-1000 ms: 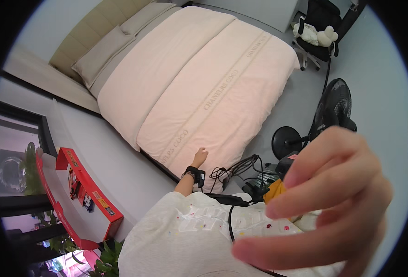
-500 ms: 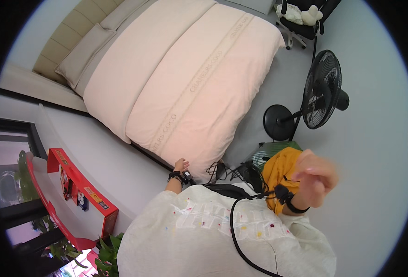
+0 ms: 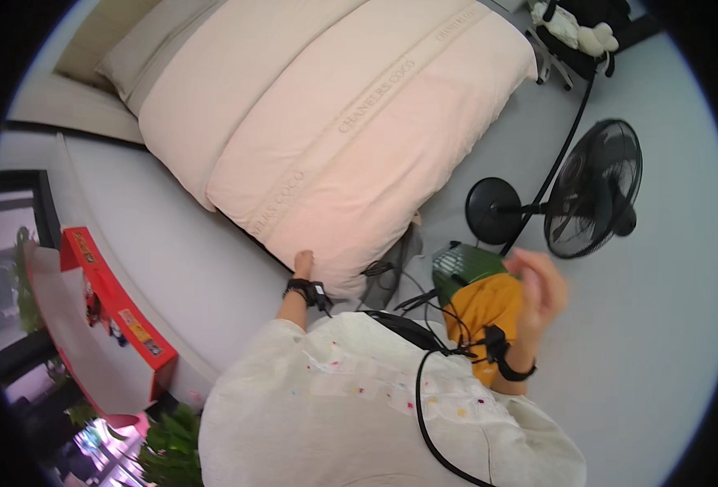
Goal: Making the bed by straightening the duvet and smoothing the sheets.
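Observation:
My left hand (image 3: 303,262) is at the near lower corner of the bed, against the pale pink duvet (image 3: 351,178). Its fingers look curled in, and whatever they may hold is hidden. My right hand (image 3: 540,290) hovers in the air, somewhat blurred, with loosely bent fingers and nothing visible in it. Below and left of it lies orange-yellow cloth (image 3: 489,304), beside a green object with pale stripes (image 3: 466,268). A black strap with a small device (image 3: 318,296) is on my left wrist; a dark band (image 3: 515,369) circles the right.
A black standing fan (image 3: 593,191) stands on the grey floor at right. Loose black cables (image 3: 424,304) run across my front. A red open box (image 3: 123,308) stands at left near a green plant (image 3: 168,446). An office chair (image 3: 578,36) is at the far right.
My left hand has moved farther onto the bed's corner, its spread fingers now drawn in. My right hand has shifted slightly left and away from me. The whole view has tilted.

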{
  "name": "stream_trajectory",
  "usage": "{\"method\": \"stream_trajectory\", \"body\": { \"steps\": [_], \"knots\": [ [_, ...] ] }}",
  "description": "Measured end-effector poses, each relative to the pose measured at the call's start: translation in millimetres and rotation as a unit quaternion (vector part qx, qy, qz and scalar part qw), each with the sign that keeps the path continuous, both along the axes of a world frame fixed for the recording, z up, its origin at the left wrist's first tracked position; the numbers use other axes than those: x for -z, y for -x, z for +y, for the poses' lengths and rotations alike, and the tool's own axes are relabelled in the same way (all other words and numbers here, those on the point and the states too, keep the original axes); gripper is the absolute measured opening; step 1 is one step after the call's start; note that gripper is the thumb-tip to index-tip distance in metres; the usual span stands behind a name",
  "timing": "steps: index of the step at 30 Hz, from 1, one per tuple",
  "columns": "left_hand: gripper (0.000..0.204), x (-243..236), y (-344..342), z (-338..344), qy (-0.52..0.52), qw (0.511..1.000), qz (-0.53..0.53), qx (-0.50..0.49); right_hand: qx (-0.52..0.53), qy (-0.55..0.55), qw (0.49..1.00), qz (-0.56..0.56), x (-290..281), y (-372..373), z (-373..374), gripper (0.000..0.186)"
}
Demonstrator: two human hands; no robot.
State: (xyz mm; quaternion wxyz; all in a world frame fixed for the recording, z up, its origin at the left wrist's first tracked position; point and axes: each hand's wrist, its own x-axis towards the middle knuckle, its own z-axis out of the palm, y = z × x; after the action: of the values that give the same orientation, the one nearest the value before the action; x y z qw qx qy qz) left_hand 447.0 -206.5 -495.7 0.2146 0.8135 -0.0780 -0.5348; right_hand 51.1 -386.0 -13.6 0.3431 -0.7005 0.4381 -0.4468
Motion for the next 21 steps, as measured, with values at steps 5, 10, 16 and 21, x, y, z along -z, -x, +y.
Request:
{"method": "stream_trajectory", "body": {
  "steps": [5,10,16,21],
  "knots": [
    [0.028,-3.5,88.6,-132.3,0.075,0.985,-0.157,-0.019,-0.077,0.062,0.963,0.249,104.1,16.5,-152.8,0.015],
    [0.031,-28.1,100.8,-204.2,0.095,0.995,0.043,0.007,-0.254,-0.045,0.926,0.277,222.4,-7.1,-244.6,0.017],
    [0.032,-69.1,103.6,-282.2,0.228,0.915,0.235,-0.234,-0.296,-0.559,0.773,0.049,359.6,-91.0,-294.0,0.029],
    [0.036,-6.9,84.5,-236.2,0.274,0.838,0.289,-0.373,-0.291,-0.701,0.65,0.042,478.2,-137.5,-275.0,0.034]
  ]
}}
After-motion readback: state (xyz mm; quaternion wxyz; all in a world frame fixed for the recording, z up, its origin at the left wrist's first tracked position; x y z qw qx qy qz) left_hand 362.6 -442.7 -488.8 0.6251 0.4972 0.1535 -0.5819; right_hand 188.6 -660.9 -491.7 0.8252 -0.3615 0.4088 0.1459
